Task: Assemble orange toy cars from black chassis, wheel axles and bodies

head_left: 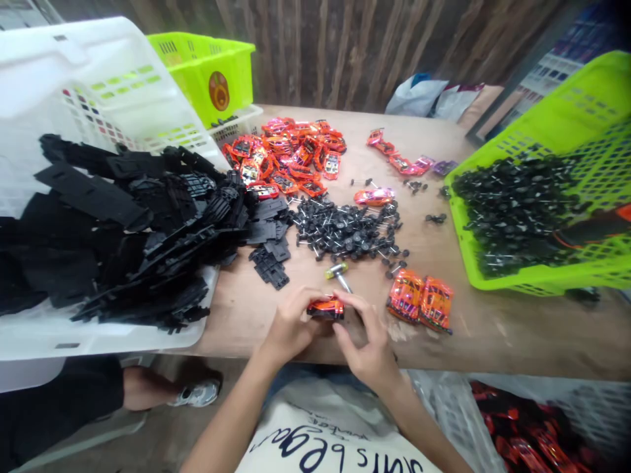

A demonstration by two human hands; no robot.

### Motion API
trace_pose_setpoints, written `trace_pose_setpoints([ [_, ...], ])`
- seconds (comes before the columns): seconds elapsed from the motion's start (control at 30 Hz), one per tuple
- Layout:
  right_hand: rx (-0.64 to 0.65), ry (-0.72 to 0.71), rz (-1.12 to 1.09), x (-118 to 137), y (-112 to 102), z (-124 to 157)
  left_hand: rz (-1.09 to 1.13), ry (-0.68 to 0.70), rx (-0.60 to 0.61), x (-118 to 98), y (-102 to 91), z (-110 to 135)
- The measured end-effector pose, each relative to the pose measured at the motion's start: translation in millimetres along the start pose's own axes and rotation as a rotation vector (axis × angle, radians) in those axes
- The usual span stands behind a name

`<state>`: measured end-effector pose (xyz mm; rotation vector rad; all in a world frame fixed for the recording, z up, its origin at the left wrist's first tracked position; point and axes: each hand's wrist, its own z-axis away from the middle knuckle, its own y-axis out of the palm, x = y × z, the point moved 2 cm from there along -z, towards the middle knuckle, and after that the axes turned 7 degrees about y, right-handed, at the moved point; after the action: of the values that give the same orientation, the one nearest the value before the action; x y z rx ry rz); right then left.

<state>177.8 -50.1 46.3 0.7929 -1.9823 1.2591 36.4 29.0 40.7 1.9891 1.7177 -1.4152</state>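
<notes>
Near the table's front edge, my left hand and my right hand grip an orange toy car from its two sides. Dark plastic shows along the car's lower edge. Just beyond my fingers lies a small hammer with a yellowish-tipped head. A pile of black wheels on metal axles sits farther back. Two orange car bodies rest side by side to the right of my right hand. Flat black chassis plates lie to the left, beyond my left hand.
A white basket overflowing with black chassis parts stands at left. The green basket at right holds many wheel axles. Orange car shells are heaped at the back. Someone's shoe shows below at left; a bag of red cars is below right.
</notes>
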Motion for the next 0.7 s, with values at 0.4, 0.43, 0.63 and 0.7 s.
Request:
trace_pose_setpoints([
  [0.4,-0.626,-0.176,0.225,-62,-100,22,0.182,-0.035,0.097,-29,88.9,-42],
  [0.43,-0.629,-0.164,0.297,-75,-109,25,0.264,-0.117,0.144,-27,102.7,-47],
  [0.63,-0.35,-0.102,0.487,-128,-120,44,0.385,-0.345,0.407,-23,171.3,-60],
  [0.7,-0.361,-0.07,0.518,-139,-123,45,0.364,-0.369,0.442,-28,187.7,-62],
])
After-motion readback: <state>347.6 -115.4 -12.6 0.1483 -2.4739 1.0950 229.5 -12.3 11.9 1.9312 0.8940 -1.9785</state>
